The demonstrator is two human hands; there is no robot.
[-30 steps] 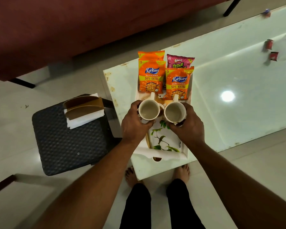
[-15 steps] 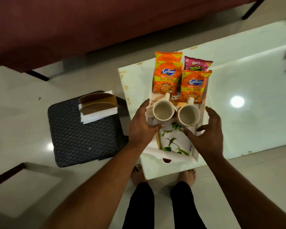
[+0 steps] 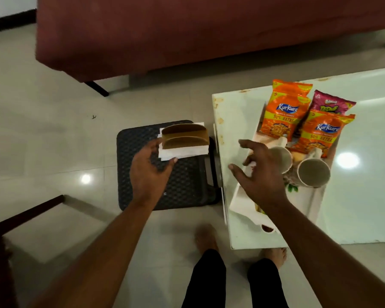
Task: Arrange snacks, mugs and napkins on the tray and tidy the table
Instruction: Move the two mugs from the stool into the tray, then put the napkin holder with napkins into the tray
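A white tray (image 3: 242,201) lies on the glass table (image 3: 365,196) at the right. On its far end lie two orange snack packets (image 3: 282,112) (image 3: 320,134) and a pink one (image 3: 331,103). Two cream mugs (image 3: 313,172) (image 3: 283,157) stand side by side in front of them. A wooden napkin holder (image 3: 183,136) rests on white napkins (image 3: 182,152) on a dark stool (image 3: 165,185). My left hand (image 3: 149,170) hovers open over the stool, fingertips beside the napkins. My right hand (image 3: 258,174) is open above the tray's left rim, partly hiding the left mug.
A maroon sofa (image 3: 187,30) runs across the back, its dark leg (image 3: 97,87) on the tiled floor. A dark wooden chair frame (image 3: 20,216) stands at the lower left. My bare feet (image 3: 206,236) are on the floor between the stool and the table.
Both hands have let go of the mugs, which stay on the tray. My left hand has swung left to the stool by the napkins, and my view has turned left.
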